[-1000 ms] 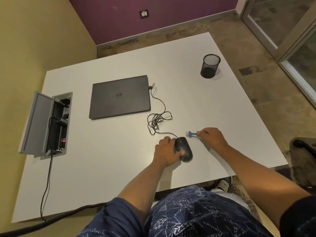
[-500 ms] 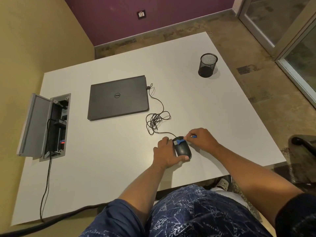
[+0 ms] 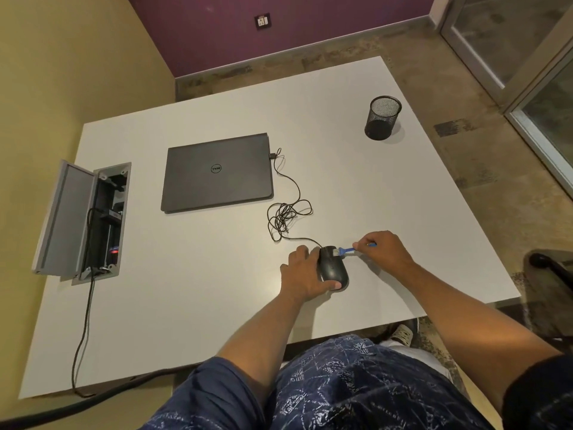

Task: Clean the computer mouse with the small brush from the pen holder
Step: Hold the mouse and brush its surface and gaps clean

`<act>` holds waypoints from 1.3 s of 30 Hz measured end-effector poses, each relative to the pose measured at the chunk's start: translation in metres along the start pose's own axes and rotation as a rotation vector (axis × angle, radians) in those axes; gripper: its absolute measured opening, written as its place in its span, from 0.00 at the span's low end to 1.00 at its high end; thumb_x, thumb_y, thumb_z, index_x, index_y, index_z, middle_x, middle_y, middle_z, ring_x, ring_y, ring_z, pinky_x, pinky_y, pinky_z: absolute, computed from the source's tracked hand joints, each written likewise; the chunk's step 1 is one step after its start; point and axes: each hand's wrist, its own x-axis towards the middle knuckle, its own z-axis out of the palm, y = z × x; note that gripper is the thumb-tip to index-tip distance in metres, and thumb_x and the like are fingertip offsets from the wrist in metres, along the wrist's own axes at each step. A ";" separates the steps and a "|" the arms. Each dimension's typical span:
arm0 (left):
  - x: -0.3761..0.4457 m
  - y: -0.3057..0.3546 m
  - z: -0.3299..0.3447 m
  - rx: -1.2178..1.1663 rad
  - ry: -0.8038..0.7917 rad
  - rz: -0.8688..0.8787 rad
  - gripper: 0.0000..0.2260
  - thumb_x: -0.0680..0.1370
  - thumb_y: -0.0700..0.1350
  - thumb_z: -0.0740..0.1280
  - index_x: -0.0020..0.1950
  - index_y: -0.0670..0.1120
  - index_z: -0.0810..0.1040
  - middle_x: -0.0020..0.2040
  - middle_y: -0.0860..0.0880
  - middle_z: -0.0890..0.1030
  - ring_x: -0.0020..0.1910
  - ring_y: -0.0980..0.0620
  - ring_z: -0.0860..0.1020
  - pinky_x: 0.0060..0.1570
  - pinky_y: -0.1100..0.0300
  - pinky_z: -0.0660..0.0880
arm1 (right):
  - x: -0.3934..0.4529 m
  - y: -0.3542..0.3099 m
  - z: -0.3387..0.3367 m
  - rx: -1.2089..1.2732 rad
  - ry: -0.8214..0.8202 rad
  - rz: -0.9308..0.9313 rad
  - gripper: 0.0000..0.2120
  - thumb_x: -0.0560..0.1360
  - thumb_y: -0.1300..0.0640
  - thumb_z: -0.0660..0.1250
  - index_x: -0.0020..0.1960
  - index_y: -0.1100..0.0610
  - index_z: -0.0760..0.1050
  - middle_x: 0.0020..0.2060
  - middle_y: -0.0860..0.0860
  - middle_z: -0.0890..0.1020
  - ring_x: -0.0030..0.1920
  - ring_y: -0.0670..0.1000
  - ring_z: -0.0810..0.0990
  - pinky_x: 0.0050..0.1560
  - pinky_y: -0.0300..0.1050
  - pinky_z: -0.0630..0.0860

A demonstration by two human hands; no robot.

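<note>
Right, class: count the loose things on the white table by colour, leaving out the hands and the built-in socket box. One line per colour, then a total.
Black: 2, mouse and pen holder
Grey: 1, laptop
Blue: 1, brush
Total: 4

Even indoor light, wide-angle bend at the edges

The white bench (image 3: pixel 217 305) is evenly lit and bright without glare — only soft, short shadows lie beside the pen holder (image 3: pixel 383 118), the laptop (image 3: pixel 217 173) and under the hands. Focus is fair at the centre; the bench's edges bow and the walls lean outward — fisheye distortion. The printed clothing at the bottom looks slightly soft.
</note>
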 end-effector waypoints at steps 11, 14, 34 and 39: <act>-0.001 0.001 -0.001 -0.001 0.005 0.001 0.47 0.66 0.73 0.72 0.78 0.54 0.61 0.70 0.48 0.66 0.69 0.43 0.66 0.61 0.44 0.68 | 0.001 -0.010 0.000 -0.009 -0.078 -0.030 0.10 0.75 0.54 0.75 0.41 0.60 0.86 0.34 0.51 0.83 0.37 0.47 0.76 0.37 0.40 0.69; -0.001 0.001 -0.001 0.003 0.014 -0.004 0.46 0.66 0.73 0.72 0.76 0.52 0.64 0.70 0.49 0.67 0.69 0.44 0.67 0.60 0.45 0.69 | 0.005 -0.014 -0.002 0.065 -0.030 0.012 0.09 0.74 0.54 0.75 0.40 0.59 0.86 0.35 0.52 0.83 0.37 0.48 0.76 0.39 0.42 0.70; -0.012 0.006 -0.001 0.056 0.162 0.031 0.44 0.67 0.71 0.71 0.75 0.48 0.66 0.66 0.46 0.70 0.63 0.44 0.71 0.59 0.46 0.70 | 0.031 -0.041 0.009 -0.104 0.010 -0.054 0.09 0.77 0.53 0.71 0.44 0.59 0.84 0.41 0.51 0.83 0.41 0.50 0.77 0.40 0.42 0.69; -0.013 0.010 -0.002 0.260 0.164 0.380 0.28 0.75 0.64 0.69 0.68 0.48 0.77 0.57 0.43 0.78 0.52 0.40 0.77 0.47 0.49 0.73 | 0.031 -0.050 0.009 -0.101 -0.086 -0.113 0.09 0.75 0.53 0.74 0.41 0.58 0.84 0.33 0.46 0.80 0.34 0.45 0.73 0.34 0.37 0.66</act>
